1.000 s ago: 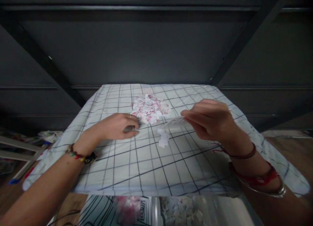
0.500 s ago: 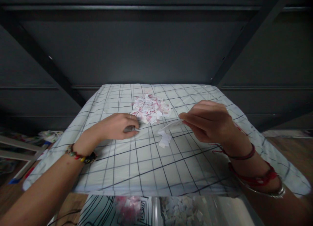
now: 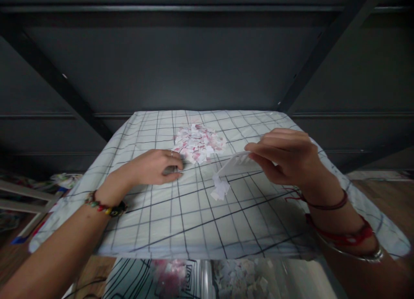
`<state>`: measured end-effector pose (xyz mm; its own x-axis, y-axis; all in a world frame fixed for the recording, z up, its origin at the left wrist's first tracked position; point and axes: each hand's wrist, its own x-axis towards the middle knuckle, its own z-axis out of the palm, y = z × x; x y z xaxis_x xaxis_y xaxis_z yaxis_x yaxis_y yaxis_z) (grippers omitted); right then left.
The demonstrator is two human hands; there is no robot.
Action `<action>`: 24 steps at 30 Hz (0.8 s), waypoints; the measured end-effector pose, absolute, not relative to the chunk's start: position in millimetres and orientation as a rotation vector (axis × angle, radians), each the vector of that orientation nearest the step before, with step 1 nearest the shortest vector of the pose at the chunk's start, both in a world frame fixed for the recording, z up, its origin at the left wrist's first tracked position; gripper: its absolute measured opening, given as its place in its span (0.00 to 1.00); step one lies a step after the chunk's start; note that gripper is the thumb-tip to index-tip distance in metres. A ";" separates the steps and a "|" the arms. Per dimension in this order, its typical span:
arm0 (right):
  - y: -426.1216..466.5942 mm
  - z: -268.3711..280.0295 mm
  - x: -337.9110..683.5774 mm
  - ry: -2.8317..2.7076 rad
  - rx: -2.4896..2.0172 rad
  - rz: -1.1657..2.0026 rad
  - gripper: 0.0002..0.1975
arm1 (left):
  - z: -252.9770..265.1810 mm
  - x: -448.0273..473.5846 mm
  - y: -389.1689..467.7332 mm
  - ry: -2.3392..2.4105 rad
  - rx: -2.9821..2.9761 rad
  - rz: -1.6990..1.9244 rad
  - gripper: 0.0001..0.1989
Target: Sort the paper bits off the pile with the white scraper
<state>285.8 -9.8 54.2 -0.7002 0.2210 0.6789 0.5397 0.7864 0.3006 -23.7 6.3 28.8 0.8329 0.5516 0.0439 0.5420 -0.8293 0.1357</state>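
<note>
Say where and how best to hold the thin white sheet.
Probably pinch the thin white sheet at its upper right edge, coming from the right: that edge looks raised, while the sheet slopes down leftward toward the small scraps. It looks flat and thin; the right grip holds it there.

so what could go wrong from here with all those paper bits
The thin whitish piece is pinched near one edge by the right hand, so it might slip or swing and scatter the small white scraps by its lower end. The left hand rests right by the loose pink-and-white pile; a careless nudge could spread it over the checked tablecloth and perhaps mix it with those scraps.
</note>
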 end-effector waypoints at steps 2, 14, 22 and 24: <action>-9.2 54.1 286.7 -2.291 -0.574 -0.644 0.04 | 29.3 -23.3 5.9 0.868 2.896 0.115 0.10; -8.9 53.3 288.2 -2.331 -0.530 -0.613 0.03 | 29.3 -23.1 6.6 0.854 2.903 0.121 0.10; -17.0 58.0 281.0 -2.404 -0.526 -0.520 0.06 | 30.4 -15.3 -2.0 0.847 3.041 0.147 0.12; -18.1 57.5 279.4 -2.389 -0.489 -0.528 0.06 | 31.6 -9.0 -7.3 0.776 3.067 0.159 0.12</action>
